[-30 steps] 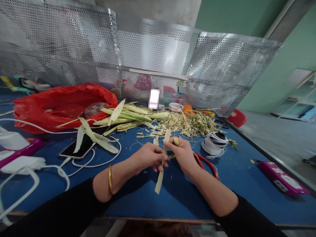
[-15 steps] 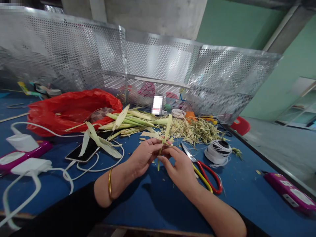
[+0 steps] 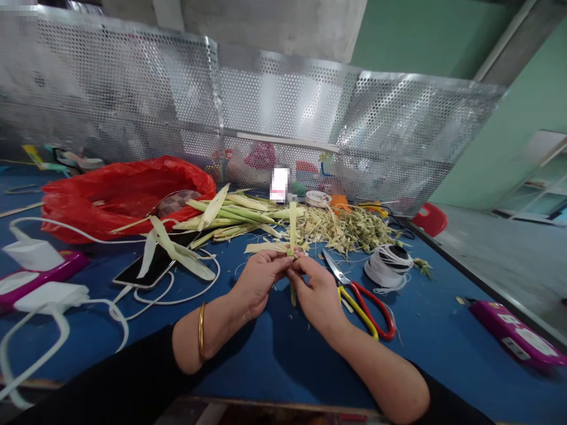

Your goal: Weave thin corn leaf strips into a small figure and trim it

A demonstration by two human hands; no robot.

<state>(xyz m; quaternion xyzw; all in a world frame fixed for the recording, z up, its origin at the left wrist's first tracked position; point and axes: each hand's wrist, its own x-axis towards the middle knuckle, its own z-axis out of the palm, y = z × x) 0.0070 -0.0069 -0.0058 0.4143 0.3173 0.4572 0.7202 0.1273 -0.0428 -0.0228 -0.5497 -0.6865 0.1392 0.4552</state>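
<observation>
Both hands meet over the middle of the table, pinching one small piece of folded corn husk strips (image 3: 293, 227). My left hand (image 3: 264, 276) grips it from the left, thumb and fingers closed at the knot-like centre. My right hand (image 3: 319, 295) has its thumb and fingertips closed on the same centre from the right. One pale strip stands up, another sticks out to the left, and a short end hangs below. Scissors (image 3: 361, 301) with red and yellow handles lie beside my right hand. The fingertips partly hide the crossing of the strips.
Behind the hands lie long husks (image 3: 234, 212) and a heap of dried scraps (image 3: 354, 229). A spool of white cord (image 3: 388, 268) sits at right. On the left are a red plastic bag (image 3: 88, 218), a phone (image 3: 148, 268) and white cables. A perforated metal screen (image 3: 283, 100) closes the back.
The husk piece has turned slightly, its upright strip now straighter and its left strip more level. My right fingers have shifted closer to its centre. The camera view has moved slightly.
</observation>
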